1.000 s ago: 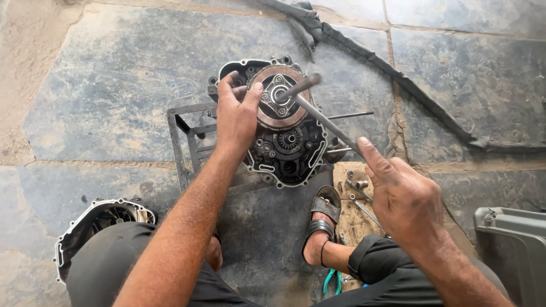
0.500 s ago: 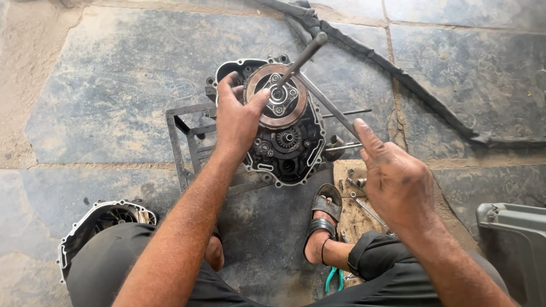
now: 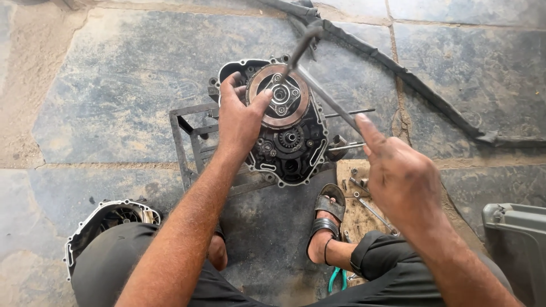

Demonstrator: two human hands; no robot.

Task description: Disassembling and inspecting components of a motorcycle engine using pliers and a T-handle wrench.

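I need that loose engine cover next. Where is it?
Head view, lower left: the loose engine cover lies on the stone floor beside the person's knee.

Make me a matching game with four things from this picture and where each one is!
Things:
1. clutch
2. sandal
3. cover
4. grey bin

Places:
A. at the right edge of the picture
B. on the floor by the left knee
C. under the left hand, on the engine
D. on the foot, just below the engine

Pairs: 1-C, 2-D, 3-B, 4-A
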